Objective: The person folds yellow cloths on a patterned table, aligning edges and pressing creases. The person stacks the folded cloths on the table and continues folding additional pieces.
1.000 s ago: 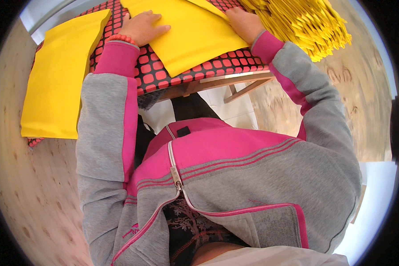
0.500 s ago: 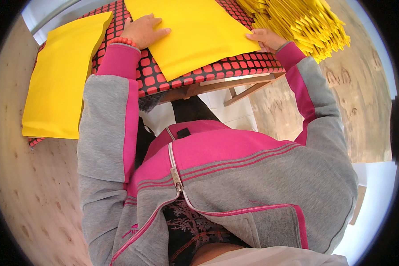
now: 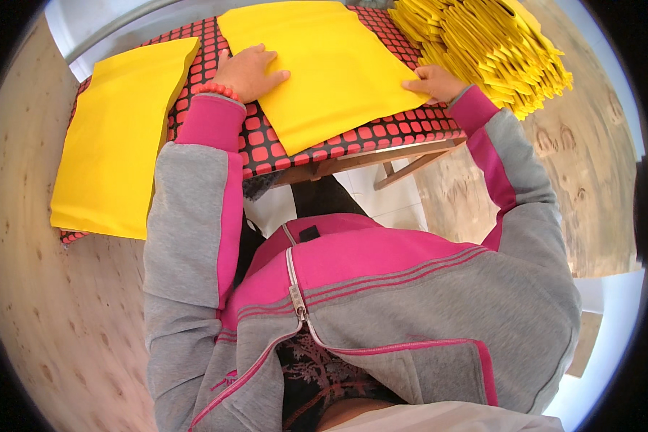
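Observation:
A flat yellow cloth-like piece (image 3: 331, 79), either a single sheet or folded layers, lies on the table in front of me. At its left edge rests my left hand (image 3: 250, 74), fingers spread and thumb lying on the yellow surface; a red bead bracelet circles that wrist. My right hand (image 3: 439, 83) has its thumb and bent fingers closed on the right edge near the front corner, partly hiding it. Left of my left arm is another yellow piece (image 3: 119, 137), thick-edged like a low stack, hanging toward the table's front.
Several yellow pieces form a tall fanned pile (image 3: 486, 54) at the far right, beside my right hand. A red-and-black patterned cover (image 3: 266, 147) lies over the wooden-framed table. Wooden boards (image 3: 554, 180) stand to the right, and a pale wood surface (image 3: 50, 302) lies at left.
The view has shifted, so everything sits slightly lower and further right. My right hand's fingers look more curled at the yellow edge; my left hand keeps its place on the piece.

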A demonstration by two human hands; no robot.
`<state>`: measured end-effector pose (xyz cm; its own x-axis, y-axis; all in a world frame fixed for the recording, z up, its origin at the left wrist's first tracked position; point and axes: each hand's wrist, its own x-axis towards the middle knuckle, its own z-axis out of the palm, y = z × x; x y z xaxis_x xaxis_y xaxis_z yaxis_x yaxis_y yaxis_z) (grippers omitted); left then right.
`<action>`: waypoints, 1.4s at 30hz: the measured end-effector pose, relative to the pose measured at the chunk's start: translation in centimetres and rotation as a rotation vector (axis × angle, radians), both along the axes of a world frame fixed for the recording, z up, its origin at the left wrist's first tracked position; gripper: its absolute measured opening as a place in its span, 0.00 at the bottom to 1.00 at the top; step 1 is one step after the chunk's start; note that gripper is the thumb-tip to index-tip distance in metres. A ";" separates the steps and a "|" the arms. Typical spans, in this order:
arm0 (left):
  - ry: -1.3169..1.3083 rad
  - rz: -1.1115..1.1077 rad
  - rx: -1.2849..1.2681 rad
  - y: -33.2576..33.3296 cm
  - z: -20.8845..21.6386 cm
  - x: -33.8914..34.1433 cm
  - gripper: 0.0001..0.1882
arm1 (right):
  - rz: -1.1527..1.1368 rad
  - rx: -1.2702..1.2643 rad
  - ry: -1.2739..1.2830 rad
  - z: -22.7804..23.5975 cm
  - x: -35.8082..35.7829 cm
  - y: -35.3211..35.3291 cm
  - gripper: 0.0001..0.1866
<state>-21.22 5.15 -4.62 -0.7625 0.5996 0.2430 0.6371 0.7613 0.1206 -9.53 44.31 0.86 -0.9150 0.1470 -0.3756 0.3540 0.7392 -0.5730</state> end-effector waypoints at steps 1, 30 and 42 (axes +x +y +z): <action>-0.017 0.002 -0.023 0.1 0.2 0.0 0.34 | -0.061 -0.173 -0.091 0.3 0.1 0.5 0.18; -0.145 -0.017 -0.051 -0.4 2.1 0.7 0.35 | 0.469 1.046 0.867 -3.6 -14.7 -5.0 0.16; -0.089 -0.013 0.082 -0.6 0.4 0.2 0.30 | -0.162 -0.731 0.068 -2.2 -22.0 1.0 0.18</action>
